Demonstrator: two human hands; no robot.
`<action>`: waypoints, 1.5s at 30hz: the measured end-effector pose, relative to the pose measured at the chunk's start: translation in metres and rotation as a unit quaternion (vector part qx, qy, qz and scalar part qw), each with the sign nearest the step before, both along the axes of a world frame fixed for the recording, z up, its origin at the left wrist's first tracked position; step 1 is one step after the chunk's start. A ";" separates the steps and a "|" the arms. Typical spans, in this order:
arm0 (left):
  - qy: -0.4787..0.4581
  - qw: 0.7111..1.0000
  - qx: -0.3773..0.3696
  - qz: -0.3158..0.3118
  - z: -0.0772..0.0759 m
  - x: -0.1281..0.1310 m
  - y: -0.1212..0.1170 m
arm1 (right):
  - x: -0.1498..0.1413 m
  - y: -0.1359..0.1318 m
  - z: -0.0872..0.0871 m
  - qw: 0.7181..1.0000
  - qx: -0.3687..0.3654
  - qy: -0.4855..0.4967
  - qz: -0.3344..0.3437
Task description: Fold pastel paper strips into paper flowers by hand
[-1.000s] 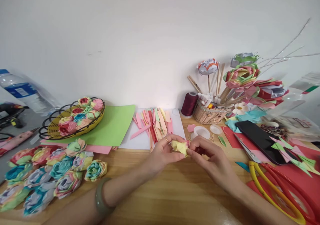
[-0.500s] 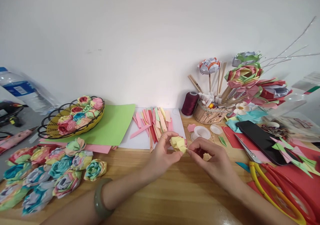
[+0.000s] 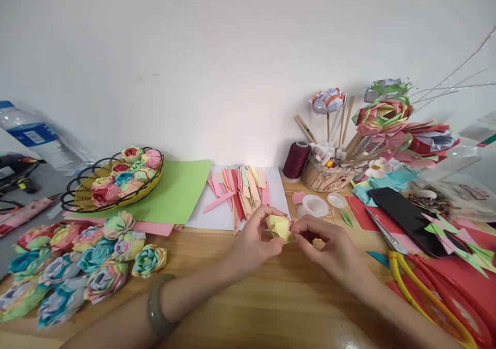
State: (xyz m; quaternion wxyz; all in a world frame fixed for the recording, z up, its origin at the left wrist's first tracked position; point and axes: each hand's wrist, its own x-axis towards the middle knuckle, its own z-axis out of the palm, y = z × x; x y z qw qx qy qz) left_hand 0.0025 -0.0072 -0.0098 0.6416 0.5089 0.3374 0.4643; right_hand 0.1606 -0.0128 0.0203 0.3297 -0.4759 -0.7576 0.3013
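The left hand [image 3: 253,246] holds a paper flower [image 3: 279,227] between thumb and fingers; the right hand [image 3: 329,246], fingertips close together, seems to pinch its edge.

A black phone [image 3: 406,222] lies well apart from a bottle [image 3: 35,135].

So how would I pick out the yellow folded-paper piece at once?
Start at the light-brown wooden table. Above it, a bare left hand and bare right hand meet at the yellow folded-paper piece. Unlike the long, multicoloured paper strips just behind, it is bulky, mostly yellow and held.
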 end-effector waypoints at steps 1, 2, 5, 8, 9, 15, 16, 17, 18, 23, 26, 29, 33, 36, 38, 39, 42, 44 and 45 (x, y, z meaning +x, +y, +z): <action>0.000 1.000 0.000 -0.001 0.000 -0.001 0.000 | 0.001 0.001 0.000 1.000 -0.022 0.007 0.005; -0.001 1.000 -0.003 -0.002 -0.001 -0.001 0.000 | 0.001 0.002 0.000 0.999 -0.046 0.017 0.011; -0.001 1.000 -0.024 -0.009 -0.001 -0.003 0.001 | 0.004 0.004 -0.001 0.992 -0.116 0.053 0.022; 0.011 0.999 -0.030 -0.005 0.001 -0.003 0.002 | 0.007 0.006 -0.001 0.983 -0.163 0.084 0.024; 0.016 1.000 -0.026 0.000 0.001 -0.003 0.002 | 0.007 0.007 -0.001 0.981 -0.171 0.091 0.022; 0.012 1.000 -0.023 0.008 0.001 -0.004 0.003 | 0.007 0.010 -0.001 0.958 -0.249 0.141 -0.005; 0.009 1.000 -0.021 0.009 0.001 -0.004 0.004 | 0.007 0.011 -0.002 0.954 -0.261 0.149 -0.011; 0.007 1.000 -0.019 0.010 0.000 -0.004 0.004 | 0.006 0.011 -0.003 0.950 -0.268 0.156 -0.014; 0.005 1.000 -0.016 0.010 -0.001 -0.004 0.004 | 0.006 0.012 -0.004 0.949 -0.269 0.161 -0.014; 0.026 1.000 0.008 0.013 -0.005 -0.001 0.002 | 0.004 0.008 -0.004 0.979 -0.171 0.115 0.001; 0.043 0.999 0.019 0.020 -0.002 0.001 0.000 | 0.001 0.003 -0.001 0.996 -0.076 0.045 -0.006; 0.034 0.999 -0.008 0.016 0.002 0.001 -0.001 | -0.002 0.000 0.000 0.999 -0.032 0.007 -0.016; 0.026 0.999 -0.038 0.014 0.004 0.001 -0.001 | 0.000 0.001 0.000 0.999 -0.050 0.001 -0.021; 0.025 0.999 -0.040 0.020 0.003 0.001 0.000 | 0.002 0.004 -0.002 0.996 -0.086 -0.003 -0.006; 0.028 0.998 -0.043 0.021 0.003 0.001 0.000 | 0.002 0.004 -0.003 0.995 -0.097 0.000 -0.001; 0.032 0.998 -0.044 0.022 0.003 0.001 0.000 | 0.002 0.004 -0.004 0.995 -0.095 0.002 -0.003; 0.043 0.998 -0.038 0.027 0.002 0.001 0.000 | 0.000 0.003 -0.004 0.997 -0.073 0.007 -0.021; 0.045 0.998 -0.034 0.033 0.001 0.001 0.000 | 0.000 0.003 -0.003 0.996 -0.080 0.027 -0.030; 0.046 0.998 -0.033 0.035 0.001 0.001 0.000 | 0.001 0.004 -0.003 0.993 -0.102 0.047 -0.028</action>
